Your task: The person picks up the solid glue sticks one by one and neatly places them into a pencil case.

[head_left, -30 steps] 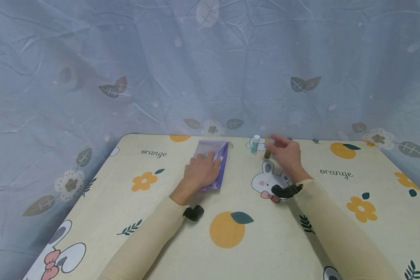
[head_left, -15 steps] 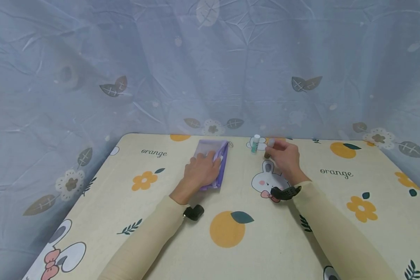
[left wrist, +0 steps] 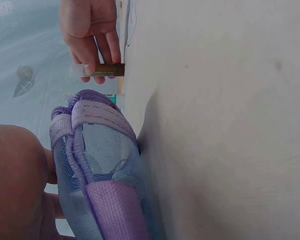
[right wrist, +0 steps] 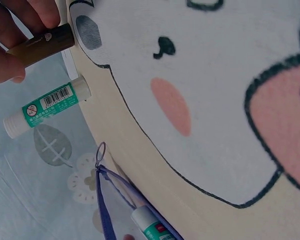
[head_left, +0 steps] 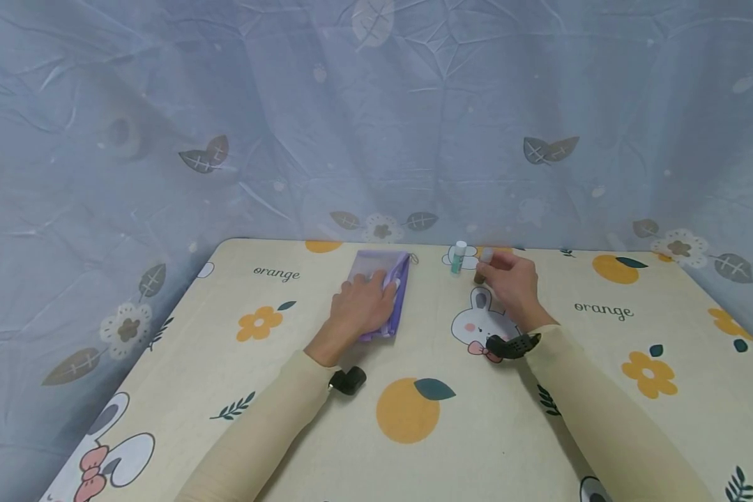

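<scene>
"Two hands on my monitor, well apart. What's changed?"

"A second ago the right hand's (head_left: 510, 282) fingers were raised higher beside the brown cylindrical tube with the pale cap (left wrist: 107, 69). Now I see them lower, thumb and fingers pinching it."

"Is it lifted?"

"I can't tell whether its base touches the cream tablecloth printed with oranges and rabbits (head_left: 477, 446). The tube is roughly upright, about where it stood."

"And the neighbour?"

"The green-labelled cylindrical tube with a white cap (head_left: 457, 259) hasn't moved: upright, just left of the right hand."

"My other side?"

"No shift I can spot. The left hand (head_left: 364, 305) lies over the purple mesh pouch (left wrist: 105, 155), fingers spread and relaxed, resting rather than clamped. From the right wrist I also see a second white-capped tube (right wrist: 147, 222) near a left fingertip; in or on the pouch, I can't tell."
</scene>
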Demonstrator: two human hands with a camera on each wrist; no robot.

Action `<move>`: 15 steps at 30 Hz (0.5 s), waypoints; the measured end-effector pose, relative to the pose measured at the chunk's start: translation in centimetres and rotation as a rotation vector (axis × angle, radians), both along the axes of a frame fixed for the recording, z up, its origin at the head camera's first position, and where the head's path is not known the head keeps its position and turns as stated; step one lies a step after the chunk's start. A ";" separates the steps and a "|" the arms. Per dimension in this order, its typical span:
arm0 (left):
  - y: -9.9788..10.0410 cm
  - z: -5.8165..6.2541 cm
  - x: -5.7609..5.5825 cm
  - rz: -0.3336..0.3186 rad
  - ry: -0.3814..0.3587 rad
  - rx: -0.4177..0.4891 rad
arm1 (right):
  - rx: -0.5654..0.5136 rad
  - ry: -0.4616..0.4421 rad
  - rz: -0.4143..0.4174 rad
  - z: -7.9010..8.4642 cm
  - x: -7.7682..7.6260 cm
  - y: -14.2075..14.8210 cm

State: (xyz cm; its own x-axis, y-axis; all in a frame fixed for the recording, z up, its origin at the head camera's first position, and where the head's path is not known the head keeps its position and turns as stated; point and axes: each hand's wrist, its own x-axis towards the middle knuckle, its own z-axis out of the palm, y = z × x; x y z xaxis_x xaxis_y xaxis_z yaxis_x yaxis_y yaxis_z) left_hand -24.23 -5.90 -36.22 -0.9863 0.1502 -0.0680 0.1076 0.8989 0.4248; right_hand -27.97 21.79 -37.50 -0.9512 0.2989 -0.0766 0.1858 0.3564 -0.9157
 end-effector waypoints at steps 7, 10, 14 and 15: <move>0.0 0.1 0.1 -0.005 0.002 -0.002 | 0.041 0.015 0.016 0.4 0.3 0.2; 0.0 0.2 0.1 -0.007 0.004 -0.001 | 0.063 0.023 0.020 0.7 0.3 0.3; 0.0 0.2 0.1 -0.006 0.004 -0.004 | 0.078 0.037 0.020 1.0 0.2 0.5; 0.0 0.2 0.1 -0.006 0.004 -0.006 | 0.080 0.040 0.024 1.2 0.2 0.5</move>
